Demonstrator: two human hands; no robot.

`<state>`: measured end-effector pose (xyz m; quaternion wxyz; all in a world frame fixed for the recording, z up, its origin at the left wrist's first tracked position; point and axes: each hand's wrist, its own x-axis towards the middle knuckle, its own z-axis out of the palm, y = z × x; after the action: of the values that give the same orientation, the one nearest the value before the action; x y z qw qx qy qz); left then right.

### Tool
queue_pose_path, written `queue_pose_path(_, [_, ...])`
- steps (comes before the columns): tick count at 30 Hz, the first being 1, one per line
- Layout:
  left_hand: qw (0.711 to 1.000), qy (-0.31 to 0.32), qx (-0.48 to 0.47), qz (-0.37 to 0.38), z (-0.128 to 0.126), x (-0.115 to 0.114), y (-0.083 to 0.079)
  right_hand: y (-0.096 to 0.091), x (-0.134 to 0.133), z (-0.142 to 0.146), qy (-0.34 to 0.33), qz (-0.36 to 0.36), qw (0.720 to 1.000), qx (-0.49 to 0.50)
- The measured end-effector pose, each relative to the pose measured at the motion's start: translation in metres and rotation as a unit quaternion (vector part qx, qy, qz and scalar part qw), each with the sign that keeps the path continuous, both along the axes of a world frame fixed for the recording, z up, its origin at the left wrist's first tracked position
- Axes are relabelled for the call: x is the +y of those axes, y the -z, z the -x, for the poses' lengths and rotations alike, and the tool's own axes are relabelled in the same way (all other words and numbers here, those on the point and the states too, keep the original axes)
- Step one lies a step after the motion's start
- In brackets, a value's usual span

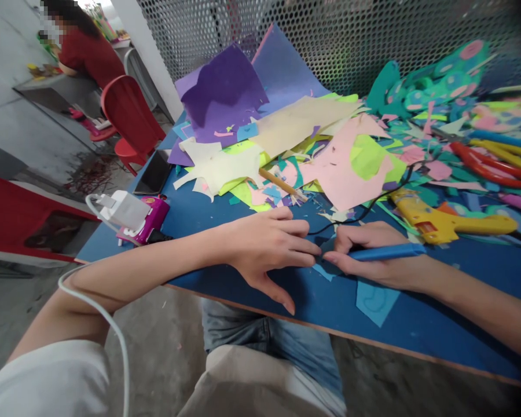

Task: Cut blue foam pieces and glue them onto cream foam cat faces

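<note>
My left hand lies flat on the blue table, fingers stretched out and pressing down a small blue foam piece. Its fingertips almost meet my right hand. That hand is closed round a blue pen, whose tip points left at the foam piece. A second blue cut-out lies flat just below my right wrist, near the table's front edge.
A yellow glue gun lies right behind my right hand. Heaped foam sheets and scraps cover the back of the table, with red scissors at right. A white charger and a phone sit left. A seated person is far left.
</note>
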<state>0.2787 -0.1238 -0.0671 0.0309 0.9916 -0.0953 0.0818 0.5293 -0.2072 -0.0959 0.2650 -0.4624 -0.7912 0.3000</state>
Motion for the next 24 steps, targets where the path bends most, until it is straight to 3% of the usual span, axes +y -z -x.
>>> queue_pose_path(7, [1.000, -0.003, -0.002, 0.000, 0.0003, 0.0003, 0.0006, 0.0028, 0.0052, -0.0044, -0.028, -0.030, 0.999, -0.008])
queue_pose_path(12, [1.000, 0.004, -0.012, 0.008, 0.0001, 0.0002, 0.0004, 0.0038, 0.0063, -0.0052, -0.022, 0.000, 1.000, 0.003])
queue_pose_path(17, [1.000, 0.001, -0.007, 0.006, -0.0001, 0.0004, 0.0007, -0.0004, 0.0077, -0.0030, -0.053, -0.049, 0.997, -0.009])
queue_pose_path(24, [1.000, 0.004, -0.009, 0.009, 0.0010, -0.0002, -0.0001, -0.0016, 0.0075, -0.0064, -0.017, -0.045, 0.999, -0.003])
